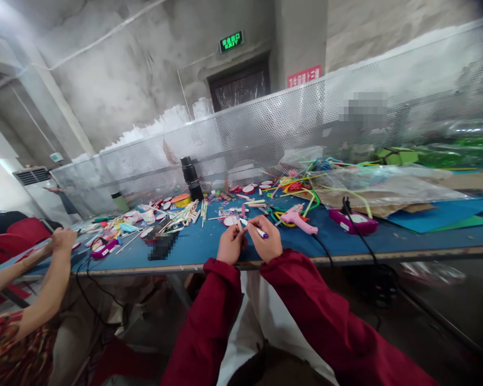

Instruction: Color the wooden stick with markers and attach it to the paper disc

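My right hand (266,240) is closed around a white marker pen (259,231) with a dark purple end. Its other end points to the left, towards my left hand (230,245). My left hand is closed, pinching a thin pale strip (239,224) that looks like a craft stick, though the fingers cover most of it. Both hands meet just above the front edge of the blue table (209,251). Behind my left hand lies a round white disc (229,220). A pink glue gun (300,220) rests to the right of my right hand.
Purple boxes with cables (353,222) lie right and left. A black bottle (191,179) stands behind sticks (185,215). Pipe cleaners (295,186) and plastic-covered sheets (394,185) fill the back right. A perforated metal screen (257,128) runs behind. A co-worker's hand (63,239) is at left.
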The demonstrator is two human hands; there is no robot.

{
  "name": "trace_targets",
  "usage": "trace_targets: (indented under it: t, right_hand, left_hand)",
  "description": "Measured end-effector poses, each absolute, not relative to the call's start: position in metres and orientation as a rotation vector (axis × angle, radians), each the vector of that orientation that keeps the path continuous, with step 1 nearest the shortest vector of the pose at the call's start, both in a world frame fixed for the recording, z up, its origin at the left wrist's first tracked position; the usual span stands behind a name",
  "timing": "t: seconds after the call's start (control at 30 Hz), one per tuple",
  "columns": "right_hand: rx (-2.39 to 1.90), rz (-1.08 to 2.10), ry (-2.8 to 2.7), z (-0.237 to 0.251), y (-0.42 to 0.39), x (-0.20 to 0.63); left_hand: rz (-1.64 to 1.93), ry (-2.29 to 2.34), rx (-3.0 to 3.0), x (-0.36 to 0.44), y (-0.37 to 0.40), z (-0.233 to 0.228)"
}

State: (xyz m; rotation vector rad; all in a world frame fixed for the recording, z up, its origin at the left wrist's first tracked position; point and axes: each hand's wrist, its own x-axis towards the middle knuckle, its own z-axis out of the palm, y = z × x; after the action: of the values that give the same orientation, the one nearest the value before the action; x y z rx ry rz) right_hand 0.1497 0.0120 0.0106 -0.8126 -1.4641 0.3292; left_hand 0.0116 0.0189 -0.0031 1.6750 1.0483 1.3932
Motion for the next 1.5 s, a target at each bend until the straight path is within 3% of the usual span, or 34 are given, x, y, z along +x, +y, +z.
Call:
trace_targets:
  t: [1.5]
  right_hand:
    - [-0.804, 0.349, -1.479, 0.0129, 0.0102, 0.15]
  left_hand:
    - [1.4, 1.048, 1.666, 0.0126, 0.0181, -0.002]
